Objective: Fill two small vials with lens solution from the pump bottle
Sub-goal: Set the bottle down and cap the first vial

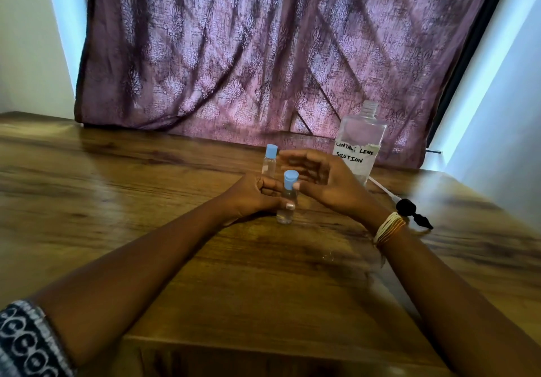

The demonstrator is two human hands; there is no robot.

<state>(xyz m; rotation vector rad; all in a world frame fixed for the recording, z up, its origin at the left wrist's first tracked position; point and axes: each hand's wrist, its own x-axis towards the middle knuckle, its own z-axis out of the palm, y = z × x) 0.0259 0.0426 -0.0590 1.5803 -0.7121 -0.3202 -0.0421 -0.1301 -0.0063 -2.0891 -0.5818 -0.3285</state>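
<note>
Left hand [257, 193]: fingers curled round the near vial [288, 198], thumb tip with a pale nail pressed on its lower body, another pale nail showing by the neck. The hand grips it upright, base on the wooden table [117, 201]. Clear liquid in the vial; blue cap [291, 179] seated on top.

Right hand [325, 180]: fingers spread and loosely bent, motion-blurred, holding nothing. It hovers just right of the near vial and a little behind it, palm turned toward the cap. Cannot tell whether any fingertip touches the vial. Striped thread bands [388, 227] on the right wrist.

Far vial [270, 161]: upright, just behind the near vial and slightly left of it, also blue-capped, clear body. No hand grips it; the right hand's blurred fingertips lie close beside its cap.

Solution bottle [360, 148]: clear, tall, behind and to the right of the near vial, partly hidden by the right hand. Neck open, no top on it. Handwritten label reads "CONTACT LENS SOLUTION".

Pump head [412, 212]: black, lying on its side on the table right of the near vial, past the right wrist, its white dip tube [380, 186] running back toward the bottle's base.

Purple patterned curtain [263, 54] hangs behind the bottle. Patterned sleeve [26, 344] at the left arm.
</note>
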